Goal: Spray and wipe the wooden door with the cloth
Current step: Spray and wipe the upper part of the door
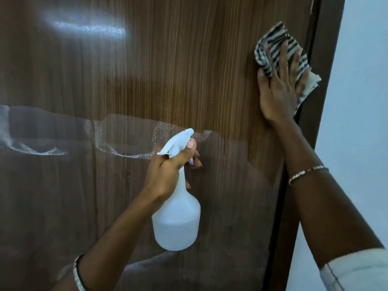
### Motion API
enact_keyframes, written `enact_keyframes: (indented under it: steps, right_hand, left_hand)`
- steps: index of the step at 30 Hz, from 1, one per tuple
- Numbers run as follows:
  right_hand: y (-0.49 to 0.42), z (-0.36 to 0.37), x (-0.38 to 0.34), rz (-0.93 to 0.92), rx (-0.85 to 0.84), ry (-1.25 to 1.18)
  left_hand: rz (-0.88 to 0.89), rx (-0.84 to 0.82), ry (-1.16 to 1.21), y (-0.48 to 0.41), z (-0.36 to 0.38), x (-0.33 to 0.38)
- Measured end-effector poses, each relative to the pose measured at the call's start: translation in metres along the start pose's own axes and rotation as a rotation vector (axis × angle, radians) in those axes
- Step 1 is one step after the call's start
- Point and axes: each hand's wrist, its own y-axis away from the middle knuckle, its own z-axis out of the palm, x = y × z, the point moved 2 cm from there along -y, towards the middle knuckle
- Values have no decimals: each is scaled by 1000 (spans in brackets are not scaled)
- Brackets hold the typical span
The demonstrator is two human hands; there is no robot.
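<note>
White sleeve (354,269) stops short, leaving the right forearm bare for work. Left hand (165,171) is curled round the neck of the spray bottle (176,223), nozzle facing the wooden door (189,59) (misted patches show mid-panel), probably ready to re-wet. Right hand (279,91), fingers spread flat, presses the striped cloth (270,38) against the door's right edge, where wiping seems under way.

Left hand (170,164): before the lower middle of the door (147,80), fingers curled round the neck of the spray bottle (176,219), thumb on top, forearm rising from below. Right hand (279,89): near the door's right edge, fingers straight and spread, pressing the cloth (273,46) flat; arm outstretched.
</note>
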Motion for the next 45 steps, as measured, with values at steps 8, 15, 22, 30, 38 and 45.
enact_keyframes:
  steps: [8, 15, 22, 30, 38, 45]
  right_hand:
    - [186, 42, 2, 201, 53, 14]
    - [113, 36, -44, 247, 77, 35]
    - [83, 39, -92, -24, 93, 98]
    - [179, 54, -73, -311, -39, 163]
    - [45, 36, -102, -228, 40, 155]
    - [214, 63, -104, -296, -46, 140]
  left_hand:
    - [-2, 13, -60, 19, -10, 4]
    - [-5, 49, -37, 17, -37, 6]
    - [-32, 99, -9, 19, -53, 11]
    - [-51, 79, -19, 23, -59, 10]
    - [-59, 113, -6, 24, -63, 4]
    - [-97, 147, -39, 31, -85, -1]
